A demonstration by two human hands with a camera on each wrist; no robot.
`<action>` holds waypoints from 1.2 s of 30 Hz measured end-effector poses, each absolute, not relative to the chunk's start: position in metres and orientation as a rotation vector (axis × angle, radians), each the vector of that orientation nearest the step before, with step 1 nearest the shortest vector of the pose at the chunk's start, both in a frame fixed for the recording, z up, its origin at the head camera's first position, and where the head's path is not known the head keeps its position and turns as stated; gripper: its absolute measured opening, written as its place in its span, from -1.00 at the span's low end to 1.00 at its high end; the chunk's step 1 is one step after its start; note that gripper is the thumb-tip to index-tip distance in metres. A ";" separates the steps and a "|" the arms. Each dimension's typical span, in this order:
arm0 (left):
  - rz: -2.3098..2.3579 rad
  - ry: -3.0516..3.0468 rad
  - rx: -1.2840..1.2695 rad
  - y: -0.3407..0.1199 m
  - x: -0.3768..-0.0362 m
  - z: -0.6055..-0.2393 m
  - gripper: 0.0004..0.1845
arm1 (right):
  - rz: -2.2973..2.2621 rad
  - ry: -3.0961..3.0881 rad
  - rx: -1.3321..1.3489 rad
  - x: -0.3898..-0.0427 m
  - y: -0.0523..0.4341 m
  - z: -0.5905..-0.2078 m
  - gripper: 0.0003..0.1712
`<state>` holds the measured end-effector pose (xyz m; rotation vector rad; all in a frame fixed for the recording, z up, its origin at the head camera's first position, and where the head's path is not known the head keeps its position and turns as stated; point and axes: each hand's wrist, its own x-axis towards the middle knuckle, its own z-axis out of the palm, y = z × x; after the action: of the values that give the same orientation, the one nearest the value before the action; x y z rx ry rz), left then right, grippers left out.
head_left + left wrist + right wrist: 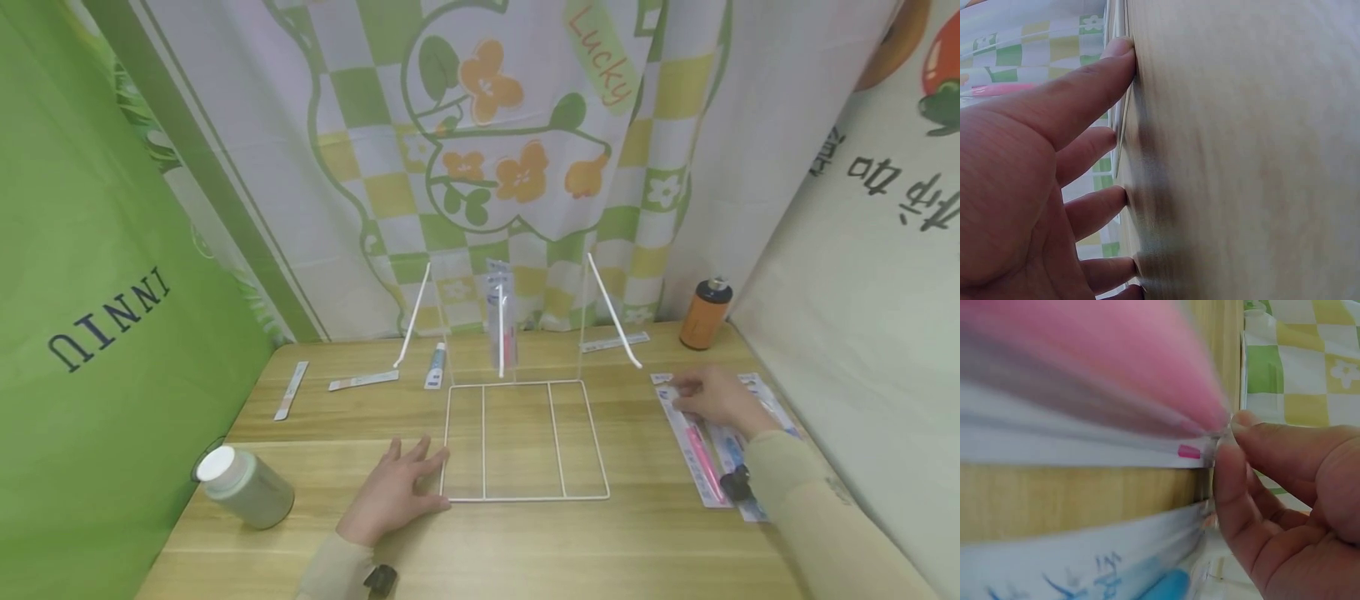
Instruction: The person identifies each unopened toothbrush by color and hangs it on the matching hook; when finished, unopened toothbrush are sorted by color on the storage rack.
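2 pink pks (703, 467) being seen, 1 being pinched near its far end by R hand (716, 398), 1 wire rack (525, 499) being touched by spread L hand (396, 490), 2 bottles (258, 493) & 3 strips (363, 381) being seen

Your left sleeve (333, 567) and right sleeve (847, 525) are pale beige, the right one bearing a small, faint dark marking (838, 490); you wear a small black wrist unit (381, 579) on each side, your left hand (393, 492) and right hand (716, 398) bare

left: green cloth (97, 242) | back: checked floral curtain (525, 117) | right: white cloth (855, 292) | wood-grain tabletop (540, 550)
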<state>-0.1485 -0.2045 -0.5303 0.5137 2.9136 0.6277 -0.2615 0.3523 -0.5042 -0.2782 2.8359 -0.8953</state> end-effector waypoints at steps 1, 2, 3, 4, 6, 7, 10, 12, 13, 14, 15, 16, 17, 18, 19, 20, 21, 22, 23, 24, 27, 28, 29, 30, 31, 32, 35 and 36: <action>0.627 2.915 0.513 -0.205 -0.149 -0.531 -0.14 | -0.896 2.844 -0.289 -0.261 0.352 -0.504 -0.41; 0.627 2.915 0.514 -0.205 -0.149 -0.530 -0.14 | -0.899 2.852 -0.291 -0.261 0.351 -0.504 -0.42; 0.630 2.915 0.515 -0.204 -0.148 -0.530 -0.14 | -0.897 2.861 -0.299 -0.260 0.351 -0.504 -0.42; 0.634 2.915 0.516 -0.204 -0.148 -0.530 -0.14 | -0.897 2.874 -0.305 -0.260 0.350 -0.504 -0.42; 0.643 2.913 0.517 -0.204 -0.147 -0.529 -0.14 | -0.903 2.891 -0.307 -0.259 0.348 -0.503 -0.42; 0.646 2.912 0.517 -0.204 -0.147 -0.528 -0.14 | -0.903 2.901 -0.312 -0.259 0.347 -0.503 -0.42; 0.655 2.910 0.517 -0.204 -0.146 -0.528 -0.13 | -0.910 2.930 -0.321 -0.259 0.344 -0.501 -0.43; 0.655 2.908 0.515 -0.203 -0.146 -0.528 -0.13 | -0.923 2.943 -0.332 -0.258 0.342 -0.499 -0.44; 0.654 2.908 0.514 -0.203 -0.146 -0.528 -0.13 | -0.928 2.950 -0.341 -0.258 0.341 -0.498 -0.45; 0.655 2.908 0.514 -0.203 -0.146 -0.528 -0.13 | -0.940 2.949 -0.338 -0.257 0.340 -0.497 -0.45; 0.655 2.906 0.515 -0.203 -0.146 -0.527 -0.14 | -0.952 2.950 -0.336 -0.256 0.339 -0.496 -0.45; 0.654 2.905 0.516 -0.203 -0.146 -0.527 -0.14 | -0.961 2.952 -0.332 -0.255 0.337 -0.495 -0.45; 0.656 2.904 0.517 -0.203 -0.146 -0.527 -0.14 | -0.967 2.957 -0.329 -0.254 0.336 -0.494 -0.45; 0.659 2.905 0.521 -0.204 -0.146 -0.527 -0.15 | -0.972 2.964 -0.325 -0.254 0.335 -0.494 -0.45; 0.659 2.905 0.523 -0.204 -0.146 -0.527 -0.15 | -0.983 2.967 -0.318 -0.253 0.334 -0.493 -0.45; 0.660 2.902 0.525 -0.204 -0.146 -0.527 -0.15 | -0.988 2.975 -0.311 -0.253 0.332 -0.492 -0.44; 0.661 2.900 0.527 -0.204 -0.146 -0.527 -0.15 | -0.987 2.987 -0.307 -0.252 0.331 -0.491 -0.44; 0.663 2.900 0.529 -0.204 -0.146 -0.527 -0.16 | -0.993 2.995 -0.303 -0.251 0.329 -0.489 -0.43; 0.668 2.900 0.532 -0.204 -0.146 -0.527 -0.16 | -1.000 3.004 -0.305 -0.250 0.326 -0.488 -0.42; 0.669 2.901 0.533 -0.204 -0.146 -0.527 -0.16 | -1.013 3.009 -0.302 -0.249 0.324 -0.486 -0.41; 0.667 2.902 0.534 -0.204 -0.146 -0.527 -0.15 | -1.066 3.035 -0.314 -0.246 0.315 -0.481 -0.41; 0.664 2.904 0.534 -0.203 -0.146 -0.527 -0.15 | -1.090 3.043 -0.323 -0.245 0.312 -0.479 -0.41; 0.661 2.906 0.535 -0.203 -0.146 -0.527 -0.15 | -1.112 3.051 -0.331 -0.244 0.309 -0.477 -0.42; 0.661 2.907 0.534 -0.204 -0.146 -0.527 -0.15 | -1.136 3.058 -0.337 -0.243 0.305 -0.475 -0.43; 0.661 2.906 0.533 -0.204 -0.146 -0.527 -0.15 | -1.157 3.068 -0.349 -0.242 0.302 -0.473 -0.44; 0.659 2.906 0.533 -0.203 -0.146 -0.527 -0.15 | -1.180 3.067 -0.354 -0.240 0.298 -0.470 -0.45; 0.664 2.902 0.532 -0.204 -0.146 -0.527 -0.15 | -1.247 3.058 -0.354 -0.236 0.286 -0.462 -0.45; 0.667 2.900 0.531 -0.204 -0.146 -0.527 -0.15 | -1.271 3.049 -0.351 -0.234 0.282 -0.459 -0.45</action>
<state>-0.1461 -0.2039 -0.5274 0.5313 2.9002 0.6673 -0.2341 0.2818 -0.4594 -0.3506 3.0486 -1.2710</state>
